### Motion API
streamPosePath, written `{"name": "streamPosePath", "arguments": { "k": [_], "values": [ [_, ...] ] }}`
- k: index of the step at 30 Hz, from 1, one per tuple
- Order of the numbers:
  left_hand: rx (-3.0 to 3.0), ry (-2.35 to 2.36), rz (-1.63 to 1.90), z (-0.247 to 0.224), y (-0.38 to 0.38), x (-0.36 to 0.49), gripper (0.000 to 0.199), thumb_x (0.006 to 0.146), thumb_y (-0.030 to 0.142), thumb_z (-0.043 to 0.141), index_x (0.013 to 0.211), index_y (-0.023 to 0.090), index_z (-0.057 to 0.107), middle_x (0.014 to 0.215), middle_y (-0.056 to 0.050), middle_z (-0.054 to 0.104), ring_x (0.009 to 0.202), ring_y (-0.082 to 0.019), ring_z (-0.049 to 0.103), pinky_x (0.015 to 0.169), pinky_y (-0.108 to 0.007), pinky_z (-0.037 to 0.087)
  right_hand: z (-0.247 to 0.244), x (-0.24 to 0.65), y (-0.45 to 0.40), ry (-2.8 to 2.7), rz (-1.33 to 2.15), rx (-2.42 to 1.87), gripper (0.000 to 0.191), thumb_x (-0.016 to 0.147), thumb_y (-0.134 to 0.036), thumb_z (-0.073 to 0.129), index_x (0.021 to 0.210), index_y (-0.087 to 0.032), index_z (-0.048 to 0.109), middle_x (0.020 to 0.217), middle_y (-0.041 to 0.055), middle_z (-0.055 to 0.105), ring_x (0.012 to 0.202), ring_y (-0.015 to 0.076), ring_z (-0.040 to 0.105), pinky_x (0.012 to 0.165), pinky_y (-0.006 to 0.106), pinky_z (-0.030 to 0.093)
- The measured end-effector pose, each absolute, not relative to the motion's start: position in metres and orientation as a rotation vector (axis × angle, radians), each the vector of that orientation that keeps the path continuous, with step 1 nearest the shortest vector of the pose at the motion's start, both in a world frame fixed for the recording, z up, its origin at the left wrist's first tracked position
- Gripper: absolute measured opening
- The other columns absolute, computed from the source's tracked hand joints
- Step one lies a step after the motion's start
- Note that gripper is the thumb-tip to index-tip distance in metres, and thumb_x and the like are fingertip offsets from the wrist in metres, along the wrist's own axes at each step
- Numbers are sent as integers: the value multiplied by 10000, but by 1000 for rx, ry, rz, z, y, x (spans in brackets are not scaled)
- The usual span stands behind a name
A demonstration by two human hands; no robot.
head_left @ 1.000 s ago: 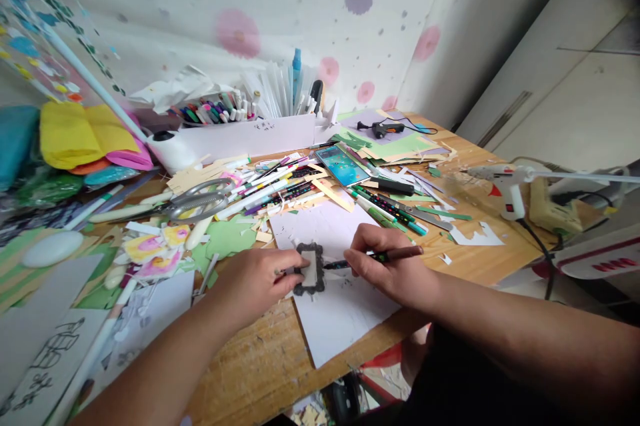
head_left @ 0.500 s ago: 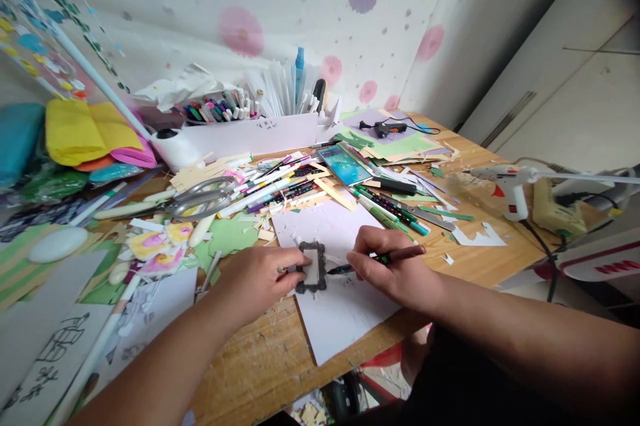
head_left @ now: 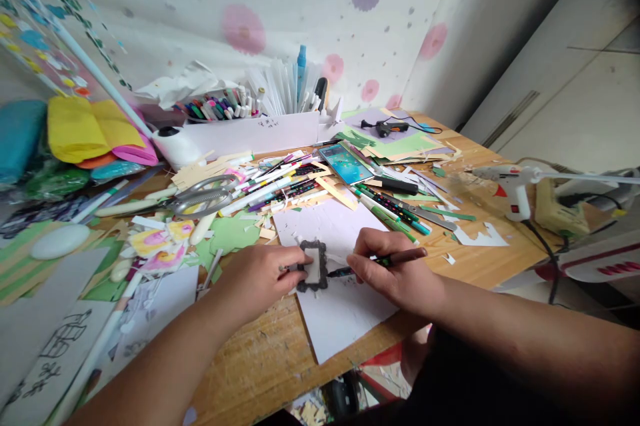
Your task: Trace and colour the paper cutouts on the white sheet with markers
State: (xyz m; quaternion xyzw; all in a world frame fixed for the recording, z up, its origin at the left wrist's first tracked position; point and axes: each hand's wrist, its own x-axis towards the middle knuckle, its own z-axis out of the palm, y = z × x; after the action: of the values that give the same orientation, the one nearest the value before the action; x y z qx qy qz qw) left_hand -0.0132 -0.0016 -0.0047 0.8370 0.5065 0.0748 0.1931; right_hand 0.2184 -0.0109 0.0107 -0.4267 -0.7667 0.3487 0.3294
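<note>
A small frame-shaped piece with a black scalloped border and a pale centre lies on a white sheet of paper. My left hand grips its left side, with fingertips reaching onto the pale middle. In my right hand is a dark marker pen, held in a writing grip. Its tip touches or nearly touches the right edge of the black border; I cannot tell which. Part of the frame's left side is hidden under my left fingers.
Loose markers, scissors and a phone crowd the table beyond the sheet. A white glue gun stands to the right, a black one at the back. Paper flowers and green scraps lie left.
</note>
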Motion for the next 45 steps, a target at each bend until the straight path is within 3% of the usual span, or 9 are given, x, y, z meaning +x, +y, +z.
{"name": "streamPosePath", "arguments": {
  "k": [12,45],
  "values": [
    [2342,1450,191,-6,-3,-16,214,822,273,563,991,327,684,941,52,726,835,-176,655,664,-254,414,6,218,2,-1982,783,-1162,217,813,-239,523,607,-197,471,533,-2,549,483,112,463,472,237,360],
    [2342,1415,201,-3,-5,-13,176,826,260,547,936,299,679,816,45,709,737,-159,640,615,-238,383,4,211,8,-1945,803,-1158,218,814,-244,515,609,-202,456,548,-6,555,495,108,465,481,229,366]
  ]
}}
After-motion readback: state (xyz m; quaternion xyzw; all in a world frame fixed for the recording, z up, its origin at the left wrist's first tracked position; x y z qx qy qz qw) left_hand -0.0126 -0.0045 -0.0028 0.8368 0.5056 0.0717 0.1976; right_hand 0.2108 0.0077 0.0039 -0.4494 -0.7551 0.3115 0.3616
